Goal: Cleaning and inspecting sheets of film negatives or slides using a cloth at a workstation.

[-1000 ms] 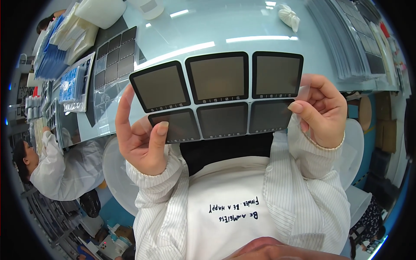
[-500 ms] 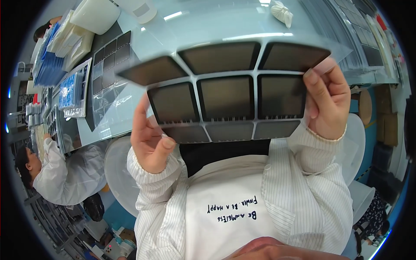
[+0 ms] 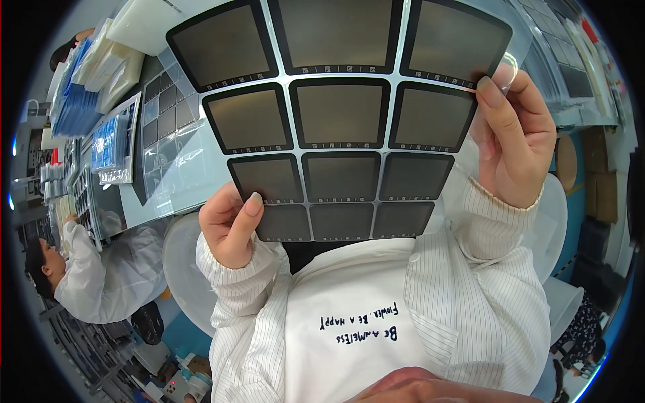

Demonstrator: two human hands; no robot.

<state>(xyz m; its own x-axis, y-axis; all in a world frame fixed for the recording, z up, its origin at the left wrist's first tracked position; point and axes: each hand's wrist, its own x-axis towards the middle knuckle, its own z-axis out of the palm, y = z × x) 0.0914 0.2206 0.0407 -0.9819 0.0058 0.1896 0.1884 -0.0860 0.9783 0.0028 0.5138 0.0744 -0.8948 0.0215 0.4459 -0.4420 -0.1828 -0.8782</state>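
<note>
Both of my hands hold up a clear sheet (image 3: 341, 114) with dark, black-bordered rectangular panels, laid out in three columns and several rows. My left hand (image 3: 232, 225) pinches its lower left edge, thumb on top of a panel and fingers behind. At the upper right edge, my right hand (image 3: 510, 134) grips with thumb in front and the other fingers curled behind the film. The sheet's face is tilted toward me, and its far edge runs past the top of the view. It hides much of the glossy table.
On the table (image 3: 144, 205) at left lies another panelled sheet (image 3: 168, 107), beside blue packs (image 3: 109, 144) and a stack of blue and cream packets (image 3: 87, 80). More panelled sheets (image 3: 557, 47) are stacked far right. A co-worker in white (image 3: 111, 275) sits at left.
The sheet has swung from a steep, foreshortened tilt to face me, showing its panels fully. My left hand has moved slightly lower along its edge. A small white bag on the table is now hidden.
</note>
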